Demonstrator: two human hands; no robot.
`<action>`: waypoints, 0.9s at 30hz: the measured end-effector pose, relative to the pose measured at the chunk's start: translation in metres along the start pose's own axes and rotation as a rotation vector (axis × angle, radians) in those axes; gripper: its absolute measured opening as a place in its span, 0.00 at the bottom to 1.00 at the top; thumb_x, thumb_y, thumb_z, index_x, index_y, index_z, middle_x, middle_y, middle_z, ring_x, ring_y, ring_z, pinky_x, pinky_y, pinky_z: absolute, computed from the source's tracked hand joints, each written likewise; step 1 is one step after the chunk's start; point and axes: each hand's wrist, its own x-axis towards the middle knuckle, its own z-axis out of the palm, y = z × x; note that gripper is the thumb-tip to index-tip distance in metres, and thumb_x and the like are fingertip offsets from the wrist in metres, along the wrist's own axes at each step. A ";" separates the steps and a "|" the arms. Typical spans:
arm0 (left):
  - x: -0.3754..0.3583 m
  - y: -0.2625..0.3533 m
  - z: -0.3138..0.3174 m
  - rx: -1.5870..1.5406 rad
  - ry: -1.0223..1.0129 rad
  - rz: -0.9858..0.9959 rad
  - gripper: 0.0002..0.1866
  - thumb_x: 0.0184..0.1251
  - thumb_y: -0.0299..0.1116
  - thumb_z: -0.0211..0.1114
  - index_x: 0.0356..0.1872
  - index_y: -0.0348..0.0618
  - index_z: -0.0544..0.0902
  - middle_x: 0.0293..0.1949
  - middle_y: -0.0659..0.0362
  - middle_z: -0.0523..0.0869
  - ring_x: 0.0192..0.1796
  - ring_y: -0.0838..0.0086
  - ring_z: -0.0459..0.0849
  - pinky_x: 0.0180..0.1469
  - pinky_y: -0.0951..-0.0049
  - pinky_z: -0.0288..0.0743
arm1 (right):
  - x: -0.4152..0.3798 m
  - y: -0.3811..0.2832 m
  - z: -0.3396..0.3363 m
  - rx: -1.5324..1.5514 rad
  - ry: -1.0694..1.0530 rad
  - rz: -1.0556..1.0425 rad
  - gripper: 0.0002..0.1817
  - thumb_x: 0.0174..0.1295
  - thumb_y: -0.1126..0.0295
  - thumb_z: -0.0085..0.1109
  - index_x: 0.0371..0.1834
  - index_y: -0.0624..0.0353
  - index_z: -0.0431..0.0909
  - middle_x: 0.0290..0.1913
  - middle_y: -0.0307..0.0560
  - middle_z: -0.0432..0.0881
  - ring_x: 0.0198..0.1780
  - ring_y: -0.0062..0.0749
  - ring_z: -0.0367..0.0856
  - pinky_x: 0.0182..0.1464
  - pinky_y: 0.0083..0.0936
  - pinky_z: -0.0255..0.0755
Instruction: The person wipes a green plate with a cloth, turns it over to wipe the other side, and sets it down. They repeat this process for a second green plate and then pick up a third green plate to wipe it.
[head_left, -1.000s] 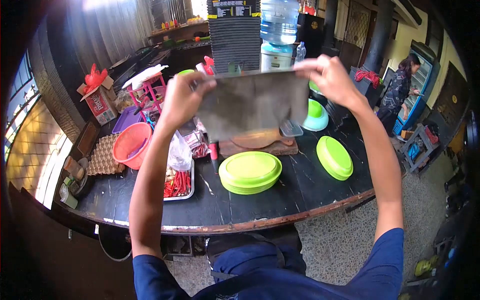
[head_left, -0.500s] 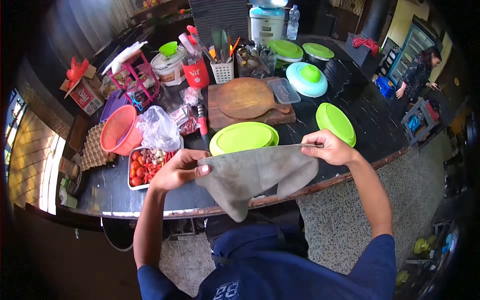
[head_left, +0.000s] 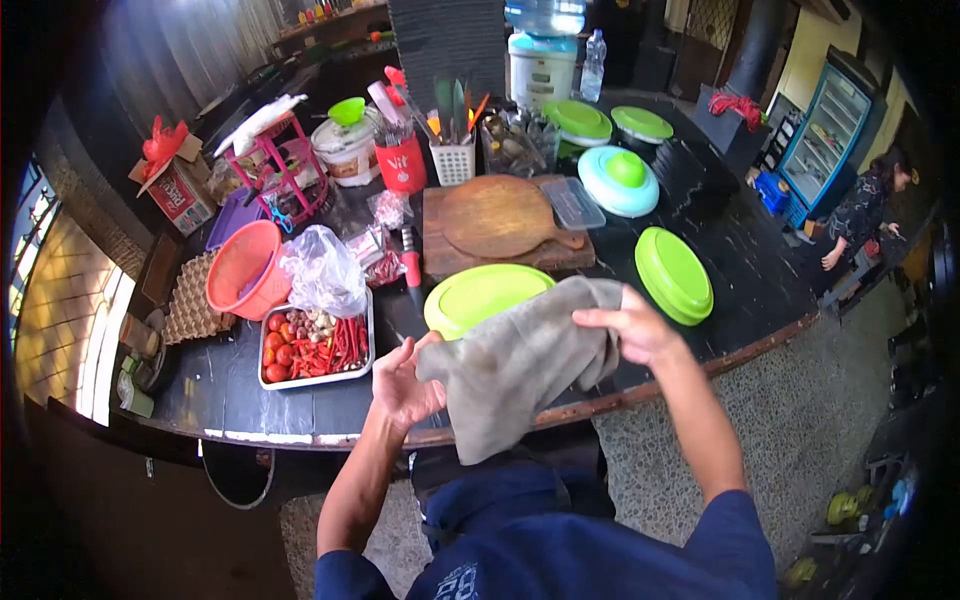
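A grey, stained cloth [head_left: 530, 360] hangs in front of me, over the near edge of the table. My right hand [head_left: 645, 328] grips its upper right part, thumb on the near side and fingers behind. My left hand [head_left: 405, 388] is at the cloth's left edge with palm turned up and fingers apart, some of them partly hidden by the fabric. Just beyond the cloth lies a green oval lid [head_left: 485, 300], its lower right covered by the fabric. A second green oval lid [head_left: 674, 277] sits to the right of my right hand.
A tray of tomatoes, chillies and bulbs [head_left: 318, 345] stands left, beside a plastic bag [head_left: 325, 270] and an orange basket [head_left: 245, 265]. Behind are a red-handled knife [head_left: 411, 262], a round wooden board [head_left: 500, 215] and lidded bowls [head_left: 618, 182]. A person [head_left: 862, 215] stands far right.
The cloth was stretched flat between both hands; now it is bunched and tilted, higher at the right. My left hand has loosened its pinch and moved right and down.
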 end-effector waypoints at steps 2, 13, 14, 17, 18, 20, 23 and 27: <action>0.011 -0.007 0.028 0.155 -0.089 -0.084 0.35 0.70 0.51 0.66 0.72 0.45 0.68 0.69 0.43 0.76 0.71 0.50 0.76 0.73 0.45 0.69 | -0.005 -0.024 0.005 -0.225 -0.061 -0.031 0.19 0.63 0.77 0.70 0.57 0.63 0.82 0.53 0.44 0.88 0.55 0.27 0.85 0.60 0.30 0.79; 0.041 -0.048 0.069 0.127 -0.258 -0.052 0.34 0.64 0.27 0.71 0.71 0.34 0.70 0.66 0.48 0.80 0.66 0.57 0.82 0.68 0.54 0.74 | 0.058 -0.021 -0.023 -0.038 -0.265 0.120 0.24 0.72 0.55 0.64 0.60 0.64 0.81 0.50 0.46 0.89 0.48 0.26 0.88 0.52 0.27 0.82; 0.039 -0.048 0.075 0.127 -0.264 -0.044 0.34 0.64 0.27 0.71 0.71 0.34 0.70 0.66 0.48 0.80 0.66 0.57 0.82 0.68 0.54 0.74 | 0.058 0.006 -0.037 0.145 -0.227 0.134 0.28 0.75 0.49 0.59 0.63 0.64 0.79 0.52 0.48 0.89 0.50 0.30 0.89 0.54 0.29 0.82; 0.038 -0.048 0.081 0.016 -0.190 -0.011 0.33 0.65 0.29 0.69 0.71 0.35 0.71 0.67 0.45 0.79 0.67 0.51 0.81 0.70 0.47 0.73 | 0.047 0.096 -0.037 0.509 -0.414 0.328 0.55 0.68 0.22 0.31 0.71 0.67 0.73 0.66 0.58 0.82 0.69 0.42 0.77 0.71 0.44 0.68; 0.038 -0.047 0.077 -0.034 -0.110 0.015 0.31 0.68 0.33 0.67 0.70 0.35 0.71 0.66 0.43 0.80 0.67 0.50 0.81 0.71 0.46 0.72 | 0.029 0.109 -0.019 0.414 -0.391 0.240 0.57 0.66 0.19 0.34 0.76 0.64 0.68 0.71 0.56 0.77 0.75 0.43 0.71 0.76 0.49 0.60; 0.035 -0.049 0.067 -0.132 0.064 0.053 0.31 0.72 0.42 0.64 0.70 0.34 0.73 0.64 0.40 0.81 0.66 0.48 0.81 0.71 0.45 0.72 | 0.000 0.142 0.007 0.942 -0.374 0.288 0.56 0.64 0.19 0.37 0.81 0.57 0.63 0.76 0.52 0.71 0.76 0.43 0.67 0.77 0.52 0.57; 0.034 -0.055 0.052 -0.178 0.100 0.016 0.28 0.76 0.44 0.59 0.68 0.36 0.74 0.63 0.42 0.83 0.64 0.50 0.83 0.71 0.46 0.72 | -0.014 0.154 0.039 0.800 -0.420 0.044 0.53 0.64 0.23 0.47 0.81 0.52 0.61 0.77 0.47 0.71 0.76 0.42 0.68 0.77 0.51 0.59; 0.031 -0.059 0.049 -0.088 0.199 0.013 0.28 0.76 0.43 0.59 0.70 0.37 0.73 0.65 0.45 0.81 0.66 0.51 0.81 0.71 0.46 0.71 | 0.001 0.177 0.007 0.707 -0.235 -0.121 0.42 0.64 0.50 0.71 0.77 0.55 0.64 0.69 0.46 0.77 0.71 0.39 0.75 0.74 0.46 0.66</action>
